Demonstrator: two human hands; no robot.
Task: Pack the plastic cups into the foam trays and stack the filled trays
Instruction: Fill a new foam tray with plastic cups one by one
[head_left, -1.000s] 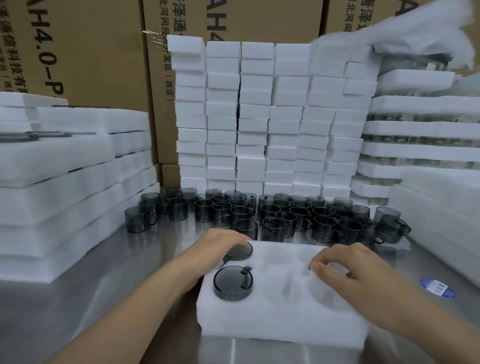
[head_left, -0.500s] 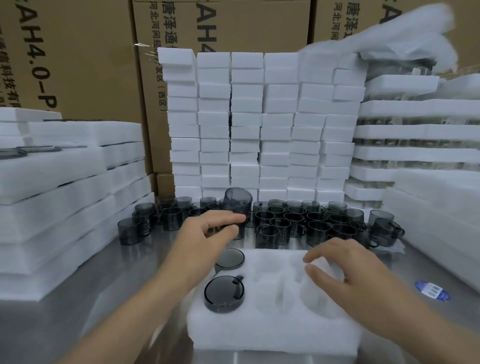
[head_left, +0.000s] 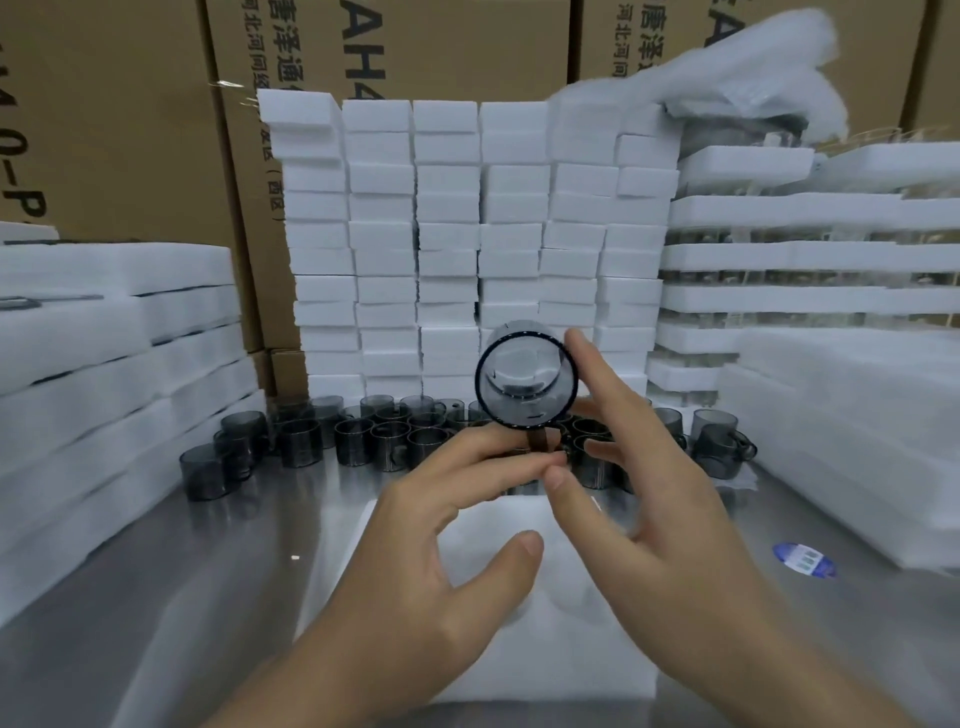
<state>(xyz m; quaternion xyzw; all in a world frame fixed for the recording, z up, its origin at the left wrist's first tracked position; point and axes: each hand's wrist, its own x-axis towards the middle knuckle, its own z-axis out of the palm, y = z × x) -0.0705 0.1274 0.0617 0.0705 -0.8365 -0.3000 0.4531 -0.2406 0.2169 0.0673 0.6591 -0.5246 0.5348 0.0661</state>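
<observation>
Watching through the head camera, I saw the left hand (head_left: 415, 561) holding a smoky grey see-through plastic cup (head_left: 524, 379) raised at the centre of the view. Its fingertips pinched the cup's dark handle, which pointed down toward 6 o'clock, while the thumb stood apart and touched nothing. The cup lay on its side in the air, one round end facing me.

The right hand (head_left: 649, 519) was spread, its fingers straight. The index finger touched the cup's wall at 3 o'clock and the thumb tip sat just beside the handle.

Under both hands a white foam tray (head_left: 545, 665) lay on the steel table (head_left: 182, 597); my hands hid most of its pockets.

At 12 o'clock from the tray stood a cluster of matching grey cups (head_left: 363, 436), upright on the table. Behind them rose a wall of white foam blocks (head_left: 447, 234), with brown cardboard boxes (head_left: 130, 130) further back. Stacked foam trays (head_left: 104, 364) filled 9 o'clock. Trays layered with cups (head_left: 779, 260) stood at 2 o'clock. A blue oval sticker (head_left: 804, 558) lay at 4 o'clock.
</observation>
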